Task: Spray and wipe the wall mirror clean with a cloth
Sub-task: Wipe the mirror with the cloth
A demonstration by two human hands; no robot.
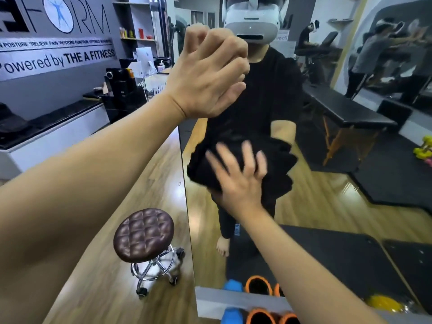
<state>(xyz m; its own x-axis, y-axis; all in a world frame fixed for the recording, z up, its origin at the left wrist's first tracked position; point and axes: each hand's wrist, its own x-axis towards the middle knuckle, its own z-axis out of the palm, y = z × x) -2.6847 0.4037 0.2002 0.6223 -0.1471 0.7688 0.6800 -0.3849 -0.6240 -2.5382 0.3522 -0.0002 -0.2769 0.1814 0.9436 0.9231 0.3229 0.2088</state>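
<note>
The wall mirror (327, 197) fills the right half of the head view, and its left edge runs down the middle. My right hand (238, 176) presses a black cloth (201, 164) flat against the glass at waist height of my reflection, fingers straight and spread. My left hand (208, 73) is raised in front of the mirror's upper left part. Its fingers are curled, and nothing shows inside them. No spray bottle is in view.
A brown quilted stool (143, 233) on chrome wheels stands on the wooden floor left of the mirror. A grey ledge (233, 300) at the mirror's foot carries blue and orange items. A dark counter (46, 127) runs along the left wall.
</note>
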